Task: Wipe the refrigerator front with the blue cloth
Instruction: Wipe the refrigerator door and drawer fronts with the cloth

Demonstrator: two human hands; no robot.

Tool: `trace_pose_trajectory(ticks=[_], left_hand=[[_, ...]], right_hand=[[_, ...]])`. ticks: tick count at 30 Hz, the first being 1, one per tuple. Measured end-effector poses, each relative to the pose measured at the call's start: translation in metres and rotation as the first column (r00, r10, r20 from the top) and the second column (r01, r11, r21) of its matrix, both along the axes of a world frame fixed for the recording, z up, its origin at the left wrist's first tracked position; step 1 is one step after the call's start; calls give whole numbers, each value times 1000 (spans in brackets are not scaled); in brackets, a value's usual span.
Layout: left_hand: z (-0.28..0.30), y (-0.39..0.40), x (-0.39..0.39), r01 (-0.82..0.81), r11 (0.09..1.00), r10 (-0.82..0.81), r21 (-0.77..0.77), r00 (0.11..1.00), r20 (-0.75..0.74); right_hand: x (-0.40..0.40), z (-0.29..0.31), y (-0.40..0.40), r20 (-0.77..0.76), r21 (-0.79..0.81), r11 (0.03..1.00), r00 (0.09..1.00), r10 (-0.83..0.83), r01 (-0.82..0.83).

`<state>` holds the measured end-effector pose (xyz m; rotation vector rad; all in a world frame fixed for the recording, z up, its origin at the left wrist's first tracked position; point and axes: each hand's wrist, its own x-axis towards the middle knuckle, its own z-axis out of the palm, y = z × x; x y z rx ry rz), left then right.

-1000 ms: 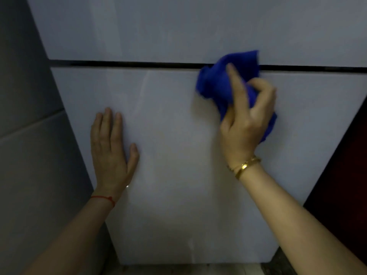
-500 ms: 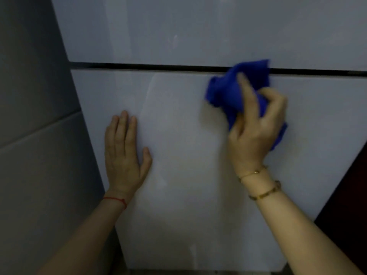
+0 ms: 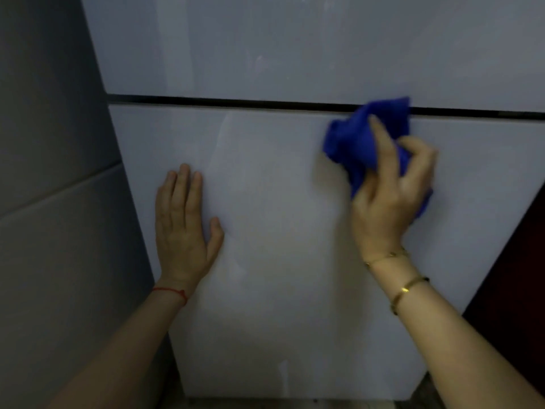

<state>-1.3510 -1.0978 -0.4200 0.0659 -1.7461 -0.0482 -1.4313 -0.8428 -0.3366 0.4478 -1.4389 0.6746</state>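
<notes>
Grey and dim, the tiled wall (image 3: 53, 202) fills the far left, and just beside it begins the pale refrigerator front (image 3: 280, 231), split by a dark horizontal seam (image 3: 236, 101) into an upper and a lower door. Your left hand (image 3: 184, 228) lies flat on the lower door near its left edge, fingers together and stretched upward, thumb spread to the right; it holds nothing and looks set to brace you and keep the door from giving under pressure. A red string (image 3: 171, 292) circles that wrist.

Moving right, faint streaks show on the door's middle. Then comes the blue cloth (image 3: 356, 143), bunched against the top of the lower door, its upper fold crossing the seam. It reads as light, soft and floppy, so it should crumple and slide easily on the smooth panel; take it as a wad in the palm rather than by a corner, or loose ends will trail. Your right hand (image 3: 389, 196) is closed around that wad from below and to the right, index finger laid up over the fabric and the other fingers curled in. Most of the cloth sits above and left of the palm. Gold bracelets (image 3: 407, 286) ring that wrist. At the far right, a dark panel (image 3: 519, 276) borders the refrigerator.
</notes>
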Motion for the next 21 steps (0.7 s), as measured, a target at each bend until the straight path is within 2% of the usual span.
trace_pose_trajectory(ticks=[2,5,7,8,10,11,13,14,15,16,18,20,21], left_hand=[[1,0,0,10,1000,-10,8,1000,3],[1,0,1,24,1000,-24,10,1000,-2],[0,-1,1,21,1000,-21,-1,1000,-8],[0,-1,1,15,1000,-15,-2,1000,-8],[-1,0,1,-2,1000,2,1,1000,-7],[-2,0,0,-12,1000,12,1,1000,-8],[-2,1,0,-21,1000,21,-5,1000,-5],[-2,1,0,-22,1000,22,-8,1000,-4],[-2,1,0,-20,1000,20,-7,1000,-1],[-1,1,0,-18,1000,18,-5,1000,2],[-1,2,0,-8,1000,8,5,1000,4],[-1,2,1,5,1000,-5,11,1000,7],[-2,2,2,8,1000,-8,10,1000,4]], right_hand=[[10,-13,-31,-81,170,985,997,-18,32],[26,-90,-53,-164,552,831,986,30,66],[24,-136,-38,-130,656,751,991,21,70],[21,-147,-22,-102,668,741,995,0,68],[14,-142,9,-31,593,803,998,-46,55],[11,-127,19,11,484,874,999,-52,40],[8,-76,19,83,136,991,996,-14,3],[6,-52,12,87,-24,1000,996,14,-12],[5,-36,1,83,-109,994,996,19,-10],[6,-31,-10,68,-111,994,998,13,-5],[12,-53,-28,-16,123,992,1000,-8,10],[20,-112,-34,-92,458,888,996,-5,47],[22,-141,-31,-89,557,828,996,-10,58]])
